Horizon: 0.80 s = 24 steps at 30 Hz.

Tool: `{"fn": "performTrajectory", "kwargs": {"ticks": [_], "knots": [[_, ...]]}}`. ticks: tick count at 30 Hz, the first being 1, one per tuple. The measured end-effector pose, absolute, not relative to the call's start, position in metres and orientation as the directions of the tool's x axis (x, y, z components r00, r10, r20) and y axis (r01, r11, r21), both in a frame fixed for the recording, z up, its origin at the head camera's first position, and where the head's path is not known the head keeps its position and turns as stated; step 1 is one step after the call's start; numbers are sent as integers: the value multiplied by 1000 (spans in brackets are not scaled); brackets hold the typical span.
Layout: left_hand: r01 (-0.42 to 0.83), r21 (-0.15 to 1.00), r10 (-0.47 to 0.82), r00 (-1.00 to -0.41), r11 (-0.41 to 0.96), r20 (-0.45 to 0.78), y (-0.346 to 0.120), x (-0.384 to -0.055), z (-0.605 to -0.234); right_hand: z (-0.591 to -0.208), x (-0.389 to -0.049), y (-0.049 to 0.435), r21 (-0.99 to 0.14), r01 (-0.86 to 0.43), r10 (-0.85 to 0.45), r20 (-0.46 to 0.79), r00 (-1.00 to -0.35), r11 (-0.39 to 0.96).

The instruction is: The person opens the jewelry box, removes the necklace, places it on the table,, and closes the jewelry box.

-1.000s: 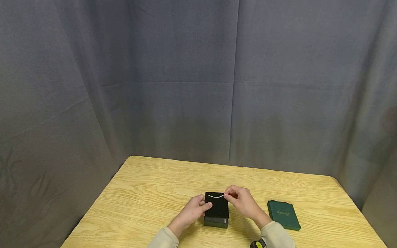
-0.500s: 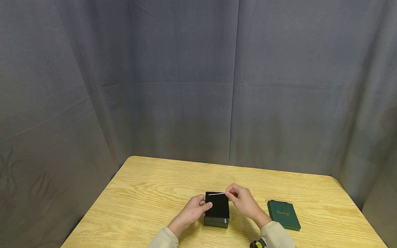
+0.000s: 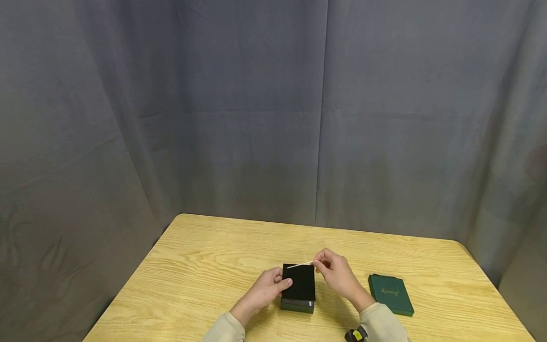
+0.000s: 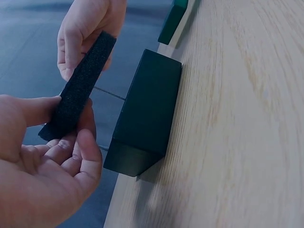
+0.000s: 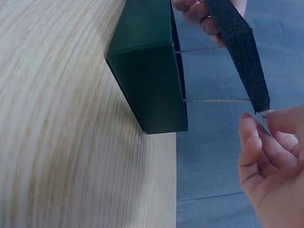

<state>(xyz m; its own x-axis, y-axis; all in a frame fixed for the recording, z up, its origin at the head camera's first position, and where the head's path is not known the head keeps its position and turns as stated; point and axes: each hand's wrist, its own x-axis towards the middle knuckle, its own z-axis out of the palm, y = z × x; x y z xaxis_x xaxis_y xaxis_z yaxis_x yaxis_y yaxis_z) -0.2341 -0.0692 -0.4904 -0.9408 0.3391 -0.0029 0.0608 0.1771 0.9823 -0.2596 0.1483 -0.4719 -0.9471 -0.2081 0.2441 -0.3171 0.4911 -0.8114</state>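
My left hand (image 3: 267, 287) grips a black foam pad (image 3: 301, 285) by its left edge, thumb on top. The pad is raised over an uncovered dark green box (image 4: 147, 102) on the table. A thin silvery chain (image 3: 298, 265) stretches across the pad's far edge to my right hand (image 3: 338, 274), which pinches its end by the far right corner. In the right wrist view two chain strands (image 5: 216, 100) hang between the pad and the box. Most of the box's inside is hidden under the pad.
A green box lid (image 3: 391, 295) with gold lettering lies on the wooden table (image 3: 205, 275), right of the right forearm. A dark watch (image 3: 356, 334) is on the right wrist. Grey curtains (image 3: 252, 142) stand behind the table and at its sides.
My right hand has moved up and slightly right, away from the pad. The chain hung in a curve and is now pulled straight, slanting up. The left hand stays in place.
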Motion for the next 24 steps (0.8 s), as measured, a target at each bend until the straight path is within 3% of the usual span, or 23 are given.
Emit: {"fn": "performTrajectory", "kwargs": {"ticks": [18,24], "knots": [[44,984,333,-943,171,-15,-71,-233,-488,-472,-267,154,-796,-320,-152,282,-947,514],[54,983,331,-944,174,-7,-70,-221,-469,-472,-267,159,-768,-337,-216,260,-941,544]]}}
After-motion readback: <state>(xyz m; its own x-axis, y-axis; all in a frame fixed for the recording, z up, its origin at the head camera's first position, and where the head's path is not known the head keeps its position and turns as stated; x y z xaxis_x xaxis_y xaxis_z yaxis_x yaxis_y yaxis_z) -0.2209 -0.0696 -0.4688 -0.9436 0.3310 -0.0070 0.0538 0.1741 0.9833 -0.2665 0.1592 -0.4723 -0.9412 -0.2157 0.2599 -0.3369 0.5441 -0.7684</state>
